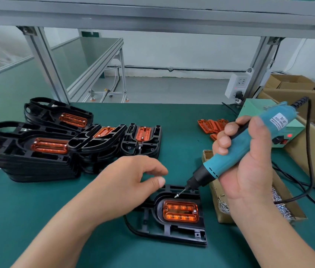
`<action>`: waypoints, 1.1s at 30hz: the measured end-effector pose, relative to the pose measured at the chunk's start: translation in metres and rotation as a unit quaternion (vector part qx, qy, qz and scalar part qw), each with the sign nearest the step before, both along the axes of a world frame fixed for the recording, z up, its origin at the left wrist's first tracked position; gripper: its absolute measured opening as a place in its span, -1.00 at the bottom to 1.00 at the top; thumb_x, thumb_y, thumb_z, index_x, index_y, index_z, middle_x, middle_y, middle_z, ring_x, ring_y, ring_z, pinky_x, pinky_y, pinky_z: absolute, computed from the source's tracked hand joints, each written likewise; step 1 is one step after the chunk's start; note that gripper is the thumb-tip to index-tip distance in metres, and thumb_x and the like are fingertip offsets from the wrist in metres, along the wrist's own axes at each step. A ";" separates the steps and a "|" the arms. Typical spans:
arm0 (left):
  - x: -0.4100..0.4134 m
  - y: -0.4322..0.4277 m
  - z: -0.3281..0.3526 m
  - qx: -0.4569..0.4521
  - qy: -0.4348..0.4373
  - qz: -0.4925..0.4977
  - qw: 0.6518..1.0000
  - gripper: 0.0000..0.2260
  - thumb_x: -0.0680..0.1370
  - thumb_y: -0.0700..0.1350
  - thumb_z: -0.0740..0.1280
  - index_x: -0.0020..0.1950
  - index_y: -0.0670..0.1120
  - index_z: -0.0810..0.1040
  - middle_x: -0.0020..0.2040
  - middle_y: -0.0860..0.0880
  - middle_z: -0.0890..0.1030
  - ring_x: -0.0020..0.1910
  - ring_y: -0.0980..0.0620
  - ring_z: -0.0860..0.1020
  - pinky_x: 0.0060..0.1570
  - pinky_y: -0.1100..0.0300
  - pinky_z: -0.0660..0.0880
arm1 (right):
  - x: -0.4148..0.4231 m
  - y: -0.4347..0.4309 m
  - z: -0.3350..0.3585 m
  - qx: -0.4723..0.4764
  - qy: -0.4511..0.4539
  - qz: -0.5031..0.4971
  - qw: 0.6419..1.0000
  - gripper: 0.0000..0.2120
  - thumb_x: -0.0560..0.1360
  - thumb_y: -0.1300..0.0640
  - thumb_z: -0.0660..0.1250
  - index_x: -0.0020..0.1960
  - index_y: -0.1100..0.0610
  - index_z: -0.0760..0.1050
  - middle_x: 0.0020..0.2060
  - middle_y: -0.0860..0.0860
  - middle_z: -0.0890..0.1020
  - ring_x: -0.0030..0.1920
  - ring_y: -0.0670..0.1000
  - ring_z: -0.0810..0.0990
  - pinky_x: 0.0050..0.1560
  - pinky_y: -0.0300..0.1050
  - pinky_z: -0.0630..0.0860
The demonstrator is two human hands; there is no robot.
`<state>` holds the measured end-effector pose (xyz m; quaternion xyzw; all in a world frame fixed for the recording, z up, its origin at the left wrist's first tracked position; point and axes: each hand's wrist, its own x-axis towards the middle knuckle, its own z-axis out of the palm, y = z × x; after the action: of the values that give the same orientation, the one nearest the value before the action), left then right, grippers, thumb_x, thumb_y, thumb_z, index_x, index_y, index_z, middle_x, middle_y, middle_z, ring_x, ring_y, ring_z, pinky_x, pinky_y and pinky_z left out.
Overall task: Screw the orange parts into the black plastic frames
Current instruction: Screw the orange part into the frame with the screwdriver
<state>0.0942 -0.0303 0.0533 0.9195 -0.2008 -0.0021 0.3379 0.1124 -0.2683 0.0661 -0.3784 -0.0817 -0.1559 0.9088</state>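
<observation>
Bench (174, 115), green mat. One black frame (174, 232) lies flat near the front edge, with an orange part (180, 210) seated in its oval recess. One screw head (195, 211) shows at the part's right end.

Right hand (249, 159): fingers (224, 141) wrapped round the teal electric screwdriver (213, 168), which is tilted with its bit pointing down and left. A screw (176, 195) sits on the bit tip, just above the frame's upper rim and clear of the orange part.

Left hand (125, 182): hovers over the frame's upper left corner. Its fingers (158, 168) are loosely curled, thumb and forefinger apart, nothing visible between them.

Left and rear of the bench: stacks of assembled frames (37, 151). Loose orange parts (210, 124) lie rear right. A cardboard box of screws (223, 207) is just right of the frame. Green power unit (290, 130) behind, red lamp lit.
</observation>
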 end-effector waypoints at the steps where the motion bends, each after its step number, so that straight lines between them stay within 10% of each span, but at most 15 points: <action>1: 0.000 0.002 0.000 0.033 0.000 -0.009 0.999 -0.73 0.58 0.20 0.33 0.28 0.29 0.58 0.16 0.44 0.59 0.19 0.45 0.50 0.19 0.29 0.49 | 0.000 0.002 -0.001 -0.012 -0.001 0.000 1.000 -0.84 0.69 0.00 0.27 -0.02 0.04 0.50 -0.21 -0.01 0.56 -0.33 -0.05 0.51 -0.32 -0.23 0.46; 7: -0.001 -0.001 -0.006 0.142 0.021 -0.053 0.988 -0.61 0.56 0.19 0.33 0.39 0.25 0.50 0.19 0.29 0.52 0.28 0.30 0.41 0.32 0.12 0.45 | -0.002 0.016 -0.006 -0.057 -0.005 0.016 0.998 -0.85 0.68 0.03 0.24 -0.01 0.06 0.49 -0.24 0.01 0.58 -0.36 -0.03 0.53 -0.37 -0.20 0.46; 33: 0.001 -0.006 -0.009 0.092 0.066 -0.043 0.993 -0.74 0.53 0.04 0.47 0.15 0.28 0.52 0.15 0.26 0.57 0.19 0.24 0.50 0.23 0.08 0.49 | -0.013 0.047 0.008 -0.213 -0.163 0.197 0.943 -0.74 0.60 -0.06 0.48 0.11 0.10 0.54 -0.23 0.10 0.62 -0.40 0.09 0.57 -0.32 -0.11 0.51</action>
<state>0.0947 -0.0365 0.0447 0.9351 -0.2161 -0.0960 0.2639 0.0990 -0.2218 0.0741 -0.5092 -0.3331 -0.0122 0.7935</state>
